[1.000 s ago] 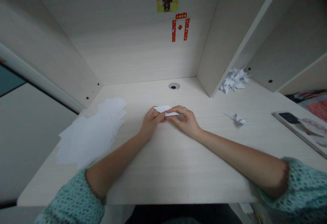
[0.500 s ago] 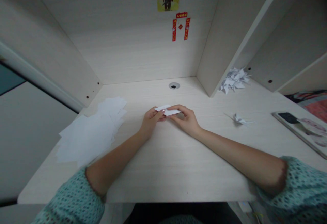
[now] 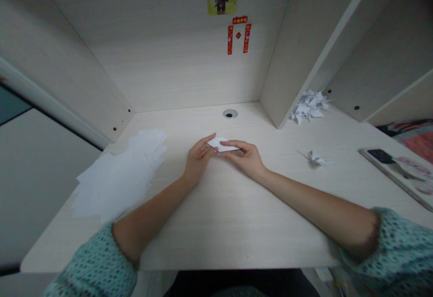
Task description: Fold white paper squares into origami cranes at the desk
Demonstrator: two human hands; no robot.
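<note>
A small folded piece of white paper (image 3: 219, 143) is pinched between both hands just above the middle of the pale wooden desk (image 3: 216, 225). My left hand (image 3: 198, 160) grips its left end, with the index finger stretched up along the edge. My right hand (image 3: 246, 156) closes on the right end, thumb and index finger pressed on the paper. Both forearms reach in from teal knitted sleeves at the bottom corners.
A loose spread of white sheets (image 3: 118, 175) lies at the left. One folded paper crane (image 3: 314, 157) sits to the right, and a heap of cranes (image 3: 308, 106) in the shelf nook. A phone on a book (image 3: 399, 170) is far right. A cable hole (image 3: 230, 113) is behind.
The paper has been drawn a little shorter and lifted between the fingers; my left index finger now stretches up along its edge. The arms have hardly moved.
</note>
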